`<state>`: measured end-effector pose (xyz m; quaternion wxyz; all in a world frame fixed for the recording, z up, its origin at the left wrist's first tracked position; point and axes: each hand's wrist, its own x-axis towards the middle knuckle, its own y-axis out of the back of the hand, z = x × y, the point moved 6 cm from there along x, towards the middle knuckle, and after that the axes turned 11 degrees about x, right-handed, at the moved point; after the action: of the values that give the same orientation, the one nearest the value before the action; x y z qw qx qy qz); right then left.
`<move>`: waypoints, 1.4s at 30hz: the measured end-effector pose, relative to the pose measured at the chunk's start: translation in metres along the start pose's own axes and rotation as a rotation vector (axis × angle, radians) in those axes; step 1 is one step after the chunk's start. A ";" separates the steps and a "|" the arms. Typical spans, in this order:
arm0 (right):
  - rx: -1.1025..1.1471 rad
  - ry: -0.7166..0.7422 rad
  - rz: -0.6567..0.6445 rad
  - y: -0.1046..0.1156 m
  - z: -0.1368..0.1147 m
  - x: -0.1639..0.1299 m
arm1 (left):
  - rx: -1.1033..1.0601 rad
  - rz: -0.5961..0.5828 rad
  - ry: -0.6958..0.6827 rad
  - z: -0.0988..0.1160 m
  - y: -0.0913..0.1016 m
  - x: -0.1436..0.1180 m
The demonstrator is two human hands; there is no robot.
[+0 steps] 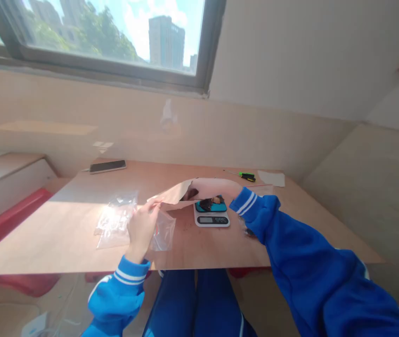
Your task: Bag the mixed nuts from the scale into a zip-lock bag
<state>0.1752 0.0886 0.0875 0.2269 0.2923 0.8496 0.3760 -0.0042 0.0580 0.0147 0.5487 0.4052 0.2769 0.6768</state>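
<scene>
the left hand [142,228] pinches a thin, limp, slippery clear plastic zip bag [162,231] at its mouth over the wooden bench [80,220], probably best held there; right hand's grip hidden.

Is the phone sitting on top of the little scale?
No, the phone lies on the far left of the table, apart from the scale, which carries something dark.

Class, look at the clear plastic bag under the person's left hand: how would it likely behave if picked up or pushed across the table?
The clear plastic bag looks thin and crinkled, so it would probably flop rather than hold shape. It seems empty and see-through, so likely very light. Pushed by the left hand, its glossy film might slide or bunch up on the smooth table.
</scene>
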 end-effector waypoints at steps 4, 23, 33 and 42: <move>0.117 0.102 0.149 0.014 -0.022 -0.018 | 0.023 -0.014 0.055 -0.004 0.000 0.003; 0.206 -0.278 0.979 -0.050 0.142 -0.119 | -0.014 0.239 0.099 -0.011 0.013 0.030; 0.127 -0.181 1.172 -0.059 0.112 -0.131 | -0.219 0.458 0.138 -0.014 0.028 -0.011; 0.805 -0.103 0.742 -0.130 -0.022 -0.078 | -0.556 0.436 0.142 0.029 -0.001 -0.091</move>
<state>0.1758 -0.0457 0.0137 -0.0091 0.6539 0.7541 0.0613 0.0277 -0.0321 0.0063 0.4599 0.2421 0.0268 0.8539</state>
